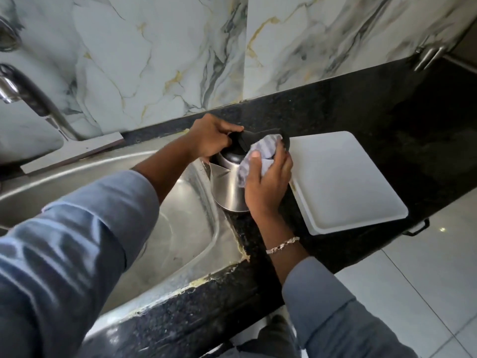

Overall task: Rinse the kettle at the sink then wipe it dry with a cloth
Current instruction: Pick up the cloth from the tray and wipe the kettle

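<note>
A steel kettle [225, 188] with a black lid and handle stands upright on the dark counter, right at the sink's right rim. My left hand [210, 139] grips the black top of the kettle from the left. My right hand [268, 183] presses a pale striped cloth [258, 153] against the kettle's upper right side, near the handle. The hand and cloth hide the kettle's right flank.
The steel sink [178, 228] lies to the left, with a tap [31, 99] above its far left. A white tray [346, 182] lies on the black counter [374, 112] just right of the kettle. A marble wall stands behind. Tiled floor shows at lower right.
</note>
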The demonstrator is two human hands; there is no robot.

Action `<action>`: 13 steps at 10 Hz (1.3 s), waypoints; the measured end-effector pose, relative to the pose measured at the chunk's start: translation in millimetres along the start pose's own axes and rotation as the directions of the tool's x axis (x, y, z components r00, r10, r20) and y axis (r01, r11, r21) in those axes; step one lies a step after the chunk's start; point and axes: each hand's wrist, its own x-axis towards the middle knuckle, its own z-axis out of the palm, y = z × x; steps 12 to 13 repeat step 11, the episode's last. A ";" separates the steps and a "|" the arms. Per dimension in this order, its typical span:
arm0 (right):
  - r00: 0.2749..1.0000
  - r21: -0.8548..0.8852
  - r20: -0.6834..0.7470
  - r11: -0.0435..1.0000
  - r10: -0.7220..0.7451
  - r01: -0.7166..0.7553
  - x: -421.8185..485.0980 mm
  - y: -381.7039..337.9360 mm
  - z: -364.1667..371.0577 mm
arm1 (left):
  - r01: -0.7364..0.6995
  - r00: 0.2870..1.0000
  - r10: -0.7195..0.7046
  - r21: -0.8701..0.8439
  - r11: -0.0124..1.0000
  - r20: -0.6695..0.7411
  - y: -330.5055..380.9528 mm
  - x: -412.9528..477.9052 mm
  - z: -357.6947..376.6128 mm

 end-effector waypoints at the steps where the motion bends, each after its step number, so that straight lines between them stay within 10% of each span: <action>1: 0.914 -0.305 0.176 0.862 -0.366 0.404 -39.0 8.8 3.7 | -0.002 0.998 0.002 0.010 1.000 0.055 3.1 9.0 -7.2; 3: 0.829 -0.169 0.445 0.877 -0.339 0.450 -63.1 71.2 -34.6 | 0.020 0.995 -0.014 0.057 0.998 -0.097 16.0 15.2 8.5; 4: 0.877 -0.032 0.412 0.958 -0.248 0.286 -56.9 63.8 -49.8 | -0.153 0.892 0.264 0.305 0.940 -0.366 10.0 -24.3 31.5; 5: 0.887 0.111 0.422 0.982 -0.188 0.155 -21.0 53.1 -85.9 | -0.309 0.772 0.387 0.233 0.922 -0.505 20.7 -71.3 81.7; 6: 0.869 0.138 0.469 0.985 -0.157 0.103 44.9 56.6 -132.1 | -0.385 0.822 0.382 0.082 0.919 -0.422 50.3 -78.4 133.7; 7: 0.752 0.063 0.659 0.997 -0.014 -0.037 104.5 68.1 -172.3 | -0.092 0.982 -0.002 -0.487 0.868 -0.188 86.2 -47.6 176.6; 8: 0.706 -0.042 0.703 0.996 0.089 -0.084 152.2 92.5 -187.5 | 0.202 0.956 -0.293 -0.732 0.651 0.003 104.1 3.0 210.7; 9: 0.701 -0.173 0.709 0.983 0.077 0.067 173.0 121.7 -184.4 | 0.355 0.894 -0.446 -0.548 0.757 -0.037 108.3 32.5 235.9; 11: 0.520 -0.260 0.854 0.868 0.002 0.424 174.9 152.9 -169.1 | 0.285 0.954 -0.295 -0.147 0.947 -0.048 118.8 34.8 238.4; 13: 0.520 -0.260 0.854 0.868 0.002 0.424 174.9 152.9 -169.1 | 0.285 0.954 -0.295 -0.147 0.947 -0.048 118.8 34.8 238.4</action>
